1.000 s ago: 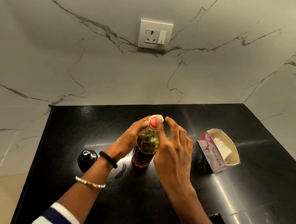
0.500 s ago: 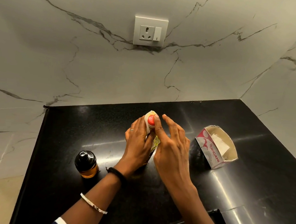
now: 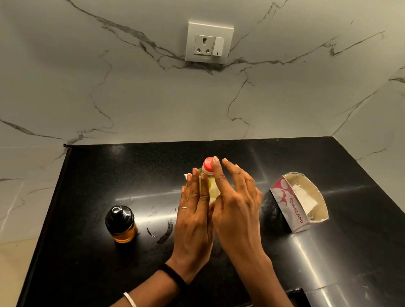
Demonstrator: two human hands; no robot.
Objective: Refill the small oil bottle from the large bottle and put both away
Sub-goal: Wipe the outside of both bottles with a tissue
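The large oil bottle (image 3: 211, 188) with a red cap (image 3: 207, 164) stands mid-counter, mostly hidden between my hands. My left hand (image 3: 194, 214) lies flat along its left side with fingers straight, pressing a bit of white tissue (image 3: 186, 176) against it. My right hand (image 3: 236, 203) covers the right side with its fingers spread and the index fingertip touching the cap; the thumb is hidden. The small oil bottle (image 3: 120, 222), black-topped with amber oil inside, stands capped to the left, apart from both hands.
An open Origami tissue box (image 3: 299, 202) lies on its side to the right on the black countertop (image 3: 124, 172). Oil smears (image 3: 166, 231) mark the counter between the bottles. A wall socket (image 3: 209, 43) sits on the marble backsplash. A dark object (image 3: 299, 301) is at the near edge.
My left hand slid down from the cap, where it held the tissue, to lie flat along the bottle's side. The red cap is now uncovered. My right hand stayed by the cap.
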